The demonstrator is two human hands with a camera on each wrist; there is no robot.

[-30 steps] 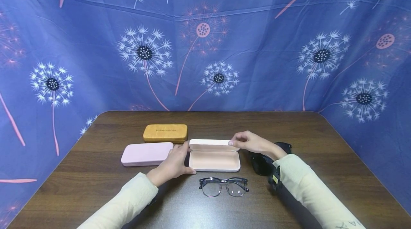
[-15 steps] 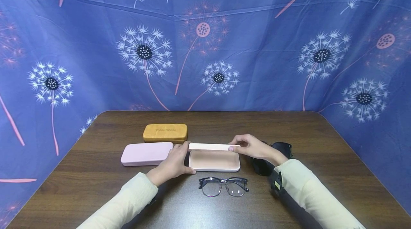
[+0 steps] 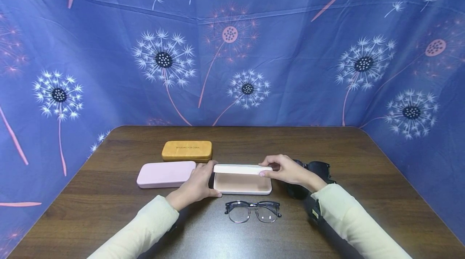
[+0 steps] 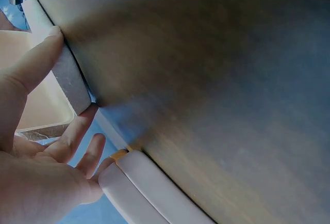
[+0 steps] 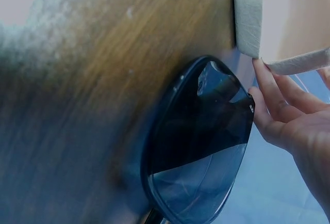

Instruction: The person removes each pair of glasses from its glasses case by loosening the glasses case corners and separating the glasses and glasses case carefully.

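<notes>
A white glasses case (image 3: 241, 184) with a beige lining lies open on the table, its lid (image 3: 234, 169) tilted partway over the base. My left hand (image 3: 196, 182) grips the case's left end, thumb at the front corner and a finger at the back corner; the left wrist view shows the same hold. At the right end, my right hand (image 3: 288, 170) pinches the lid between thumb and fingers. Just in front of the case rest clear eyeglasses (image 3: 252, 205) with dark upper rims. Dark sunglasses (image 5: 201, 141) sit beneath the right wrist, partly hidden in the head view.
A closed pink glasses case (image 3: 166, 174) lies left of the white one, close to my left fingers. Behind it is a yellow case (image 3: 187, 151) with lettering. A blue dandelion-print cloth (image 3: 290, 49) hangs behind the wooden table (image 3: 109, 218).
My right hand has brought the white case's lid forward and down, from leaning back to tilting over the base. The left hand has stayed in place.
</notes>
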